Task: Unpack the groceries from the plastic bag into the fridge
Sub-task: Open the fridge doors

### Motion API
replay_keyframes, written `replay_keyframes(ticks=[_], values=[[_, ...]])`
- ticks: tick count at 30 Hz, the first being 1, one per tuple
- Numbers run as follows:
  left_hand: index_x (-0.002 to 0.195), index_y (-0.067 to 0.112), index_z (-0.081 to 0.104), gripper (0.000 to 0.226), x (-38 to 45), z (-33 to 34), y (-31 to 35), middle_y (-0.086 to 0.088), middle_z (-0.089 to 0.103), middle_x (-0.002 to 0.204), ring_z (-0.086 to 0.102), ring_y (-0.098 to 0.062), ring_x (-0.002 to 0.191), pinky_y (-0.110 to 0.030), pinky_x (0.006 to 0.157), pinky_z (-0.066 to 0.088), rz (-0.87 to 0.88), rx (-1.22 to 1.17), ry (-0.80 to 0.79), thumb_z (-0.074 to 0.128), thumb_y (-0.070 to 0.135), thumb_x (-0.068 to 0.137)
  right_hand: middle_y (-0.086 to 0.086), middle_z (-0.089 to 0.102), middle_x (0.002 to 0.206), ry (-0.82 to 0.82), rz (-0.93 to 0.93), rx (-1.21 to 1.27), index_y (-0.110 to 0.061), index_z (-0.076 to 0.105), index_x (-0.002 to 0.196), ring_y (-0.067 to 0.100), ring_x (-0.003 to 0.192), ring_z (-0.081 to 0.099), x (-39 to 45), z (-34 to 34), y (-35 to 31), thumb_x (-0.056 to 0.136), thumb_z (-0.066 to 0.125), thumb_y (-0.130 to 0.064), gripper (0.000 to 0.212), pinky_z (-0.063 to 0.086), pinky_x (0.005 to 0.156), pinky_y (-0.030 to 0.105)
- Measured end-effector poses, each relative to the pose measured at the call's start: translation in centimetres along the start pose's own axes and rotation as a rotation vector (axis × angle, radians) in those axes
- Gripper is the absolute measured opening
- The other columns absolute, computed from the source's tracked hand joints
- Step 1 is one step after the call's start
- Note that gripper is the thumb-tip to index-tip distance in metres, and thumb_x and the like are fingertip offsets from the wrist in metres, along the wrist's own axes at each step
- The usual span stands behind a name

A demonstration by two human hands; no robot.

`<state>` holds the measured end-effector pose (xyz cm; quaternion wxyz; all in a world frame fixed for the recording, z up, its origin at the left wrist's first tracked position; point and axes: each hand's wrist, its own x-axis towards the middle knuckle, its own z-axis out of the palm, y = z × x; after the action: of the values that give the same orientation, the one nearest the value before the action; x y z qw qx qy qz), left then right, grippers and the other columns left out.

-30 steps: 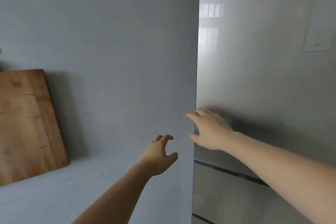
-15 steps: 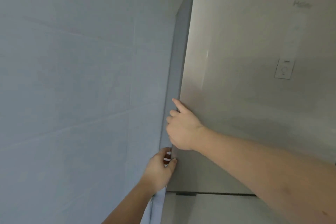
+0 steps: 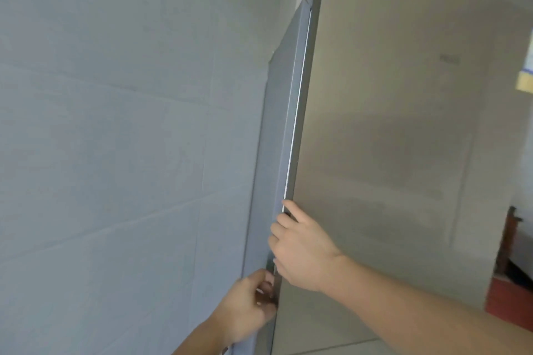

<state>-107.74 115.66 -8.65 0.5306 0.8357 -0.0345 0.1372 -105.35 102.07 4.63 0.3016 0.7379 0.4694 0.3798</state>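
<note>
The fridge door (image 3: pixel 389 153), a tall brushed-metal panel, stands slightly ajar from the fridge body (image 3: pixel 277 153), with a thin bright gap running down its left edge between the 2. The right hand (image 3: pixel 302 251) grips that left edge low down: its fingers (image 3: pixel 284 223) curl round the rim and out of sight behind it, the knuckles facing the camera, and the forearm reaches in from the lower right across the door's face. Just below it, the left hand (image 3: pixel 248 305) comes up from the bottom of the view and holds the same edge, its fingers bent and tucked into the gap between door and body, the thumb lying against the door's edge. The 2 hands are close together, 1 above the other, not quite touching. The grey side of the fridge body stands against a pale tiled wall (image 3: pixel 115 138) that fills the left half of the view. A faint logo (image 3: pixel 449 59) sits high on the door's face, blurred beyond reading. At the far right, past the door, a dark wooden post (image 3: pixel 512 236) rises above a red surface (image 3: pixel 510 297), and a yellow and white patch (image 3: pixel 526 78) shows at the frame's edge. The inside of the fridge cannot be seen, and neither the bag nor any groceries are in view.
</note>
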Motion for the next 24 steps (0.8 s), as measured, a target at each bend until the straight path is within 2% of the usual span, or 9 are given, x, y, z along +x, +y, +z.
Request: replay_keyframes(ticks=[2,5,8,11,14,17,19,22,24], values=[[0.088,0.024,0.064,0.027,-1.8,0.6,0.5,0.007,0.067,0.075,0.059,-0.009,0.062,-0.026,0.067,0.051,0.033,0.049,-0.013,0.055,0.013,0.065,0.003,0.066,0.07,0.035,-0.008,0.032,-0.015,0.075,0.073,0.026,0.077,0.06,-2.5,-1.0,-0.1,0.063,0.073,-0.036,0.023,0.033,0.109,0.047],[0.086,0.035,0.063,0.029,-4.4,2.3,2.4,0.009,0.067,0.076,0.06,-0.008,0.065,-0.025,0.07,0.051,0.12,0.154,0.091,0.052,0.014,0.071,0.004,0.065,0.073,0.082,-0.003,0.038,-0.014,0.074,0.077,0.028,0.083,0.059,-6.7,-3.3,-0.5,0.068,0.07,-0.036,0.025,0.024,0.109,0.047],[0.099,0.046,0.051,0.038,-6.1,4.2,5.4,0.014,0.059,0.096,0.058,-0.005,0.083,-0.016,0.069,0.046,0.206,0.217,0.184,0.055,0.012,0.08,0.002,0.063,0.076,0.107,0.024,0.025,-0.015,0.072,0.082,0.028,0.09,0.059,-11.4,-5.7,-0.6,0.073,0.062,-0.034,0.023,0.022,0.111,0.047],[0.125,0.041,0.046,0.049,-6.4,6.6,8.1,0.018,0.052,0.124,0.05,-0.001,0.114,-0.019,0.091,0.044,0.286,0.361,0.185,0.056,0.021,0.08,-0.002,0.06,0.073,0.14,0.041,0.075,-0.018,0.07,0.077,0.024,0.09,0.059,-16.9,-8.2,-0.3,0.074,0.058,-0.029,0.016,0.022,0.112,0.045],[0.134,0.035,0.046,0.055,-6.6,9.8,9.8,0.018,0.048,0.136,0.045,-0.005,0.125,-0.03,0.104,0.04,0.302,0.51,0.038,0.054,0.03,0.08,-0.004,0.058,0.072,0.131,0.051,0.089,-0.019,0.067,0.076,0.022,0.092,0.058,-22.7,-10.3,0.4,0.076,0.053,-0.027,0.016,0.02,0.114,0.045],[0.111,0.023,0.06,0.038,-7.4,13.4,11.9,0.009,0.059,0.116,0.052,-0.013,0.113,-0.032,0.095,0.045,0.376,0.639,-0.127,0.044,0.038,0.08,-0.005,0.059,0.076,0.055,0.068,0.08,-0.021,0.066,0.076,0.021,0.094,0.059,-28.2,-12.2,1.5,0.077,0.053,-0.03,0.015,0.021,0.113,0.045],[0.094,0.023,0.062,0.048,-8.2,15.6,13.4,0.007,0.061,0.108,0.053,-0.015,0.107,-0.032,0.092,0.044,0.441,0.707,-0.209,0.029,0.052,0.076,-0.007,0.061,0.079,0.012,0.099,0.076,-0.024,0.067,0.077,0.019,0.095,0.059,-31.8,-13.3,2.2,0.079,0.052,-0.033,0.017,0.023,0.111,0.045],[0.098,0.031,0.067,0.066,-8.9,18.7,15.6,0.01,0.065,0.109,0.052,-0.012,0.109,-0.031,0.096,0.038,0.507,0.835,-0.321,0.015,0.065,0.074,-0.008,0.06,0.078,-0.04,0.188,0.058,-0.026,0.067,0.075,0.018,0.094,0.059,-37.2,-14.7,3.1,0.082,0.052,-0.033,0.018,0.021,0.112,0.045],[0.087,0.033,0.067,0.057,-9.5,20.4,17.2,0.009,0.065,0.095,0.056,-0.012,0.099,-0.031,0.094,0.041,0.492,0.787,-0.369,0.023,0.068,0.081,-0.008,0.058,0.075,-0.081,0.271,0.044,-0.026,0.066,0.073,0.018,0.091,0.059,-40.5,-15.3,3.7,0.082,0.052,-0.031,0.018,0.023,0.111,0.045]])
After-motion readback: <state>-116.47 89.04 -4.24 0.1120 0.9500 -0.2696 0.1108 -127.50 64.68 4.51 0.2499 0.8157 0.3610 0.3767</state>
